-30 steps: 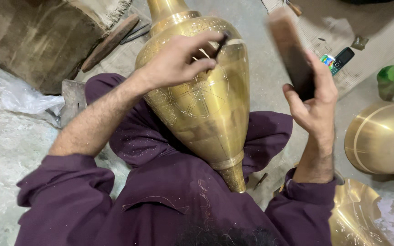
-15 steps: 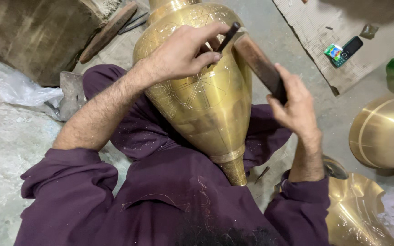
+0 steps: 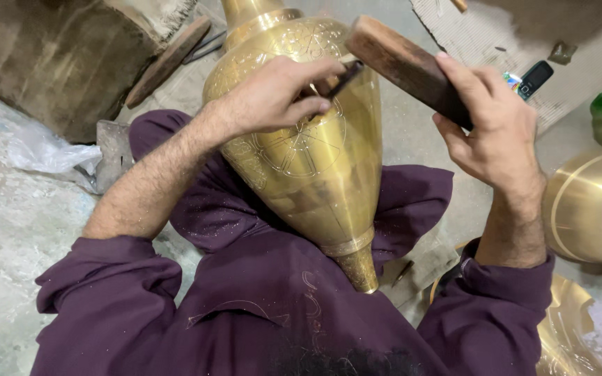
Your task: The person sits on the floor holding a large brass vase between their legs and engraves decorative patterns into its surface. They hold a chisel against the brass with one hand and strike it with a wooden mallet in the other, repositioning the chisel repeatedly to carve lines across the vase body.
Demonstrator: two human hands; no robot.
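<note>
Left hand (image 3: 273, 97) fingers pinch a chisel (image 3: 339, 78) on the brass vase (image 3: 315, 174); right hand (image 3: 492, 129) fingers grip a wooden block (image 3: 405, 66).

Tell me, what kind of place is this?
Probably a metal craft workshop. The left hand holds a chisel on an engraved brass vase, the right hand holds a wooden block.

The big vase (image 3: 315, 160) lies in the person's lap, its thin end toward six o'clock. The left hand (image 3: 273, 97) rests on top of it with a small tool (image 3: 339, 80). The right hand (image 3: 496, 129), at two o'clock, holds a wooden block (image 3: 405, 66) just beside the tool. A log (image 3: 64, 63) sits at ten o'clock. A phone (image 3: 534, 78) lies at one o'clock. Another pot (image 3: 587, 209) sits at three o'clock.
</note>
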